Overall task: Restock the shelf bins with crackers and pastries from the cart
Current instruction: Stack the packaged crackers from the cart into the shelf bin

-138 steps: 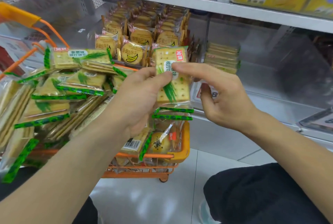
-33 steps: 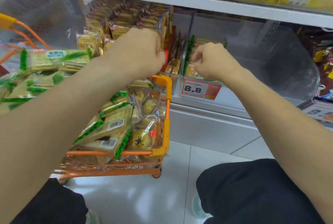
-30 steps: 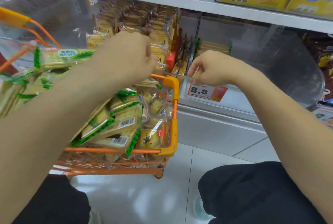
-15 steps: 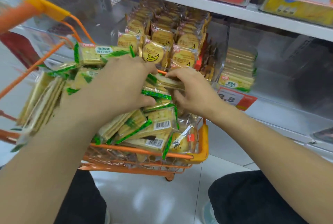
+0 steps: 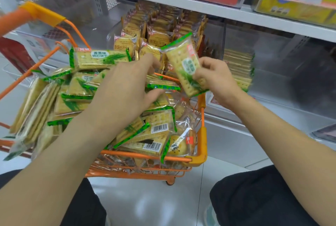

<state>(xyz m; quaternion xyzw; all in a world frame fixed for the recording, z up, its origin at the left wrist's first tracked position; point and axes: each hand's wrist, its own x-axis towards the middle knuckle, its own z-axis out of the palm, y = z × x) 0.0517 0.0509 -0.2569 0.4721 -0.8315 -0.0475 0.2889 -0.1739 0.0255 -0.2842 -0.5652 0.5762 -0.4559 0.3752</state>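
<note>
An orange wire cart (image 5: 202, 135) stands before the shelf, heaped with green-edged cracker packs (image 5: 101, 58) and some round pastries (image 5: 177, 145). My right hand (image 5: 216, 78) pinches one green-edged cracker pack (image 5: 185, 64) by its lower end and holds it tilted above the cart's far right corner. My left hand (image 5: 127, 84) reaches over the pile, fingers curled round another green-edged pack (image 5: 161, 86) lying on top. Behind, a clear shelf bin (image 5: 238, 65) holds a stack of the same crackers, and the bin to its left is full of banana biscuit packs (image 5: 158, 40).
The upper shelf edge (image 5: 200, 7) runs above the bins, with a red box and an 8.8 price card over it. A price tag (image 5: 214, 100) sits on the bin front. The cart handle (image 5: 41, 13) rises at left. My knees frame the grey floor (image 5: 160, 202).
Both hands came back from the shelf bin to the cart. My right hand has lifted one cracker pack off the pile; half a second ago both hands were pressed into the heap.
</note>
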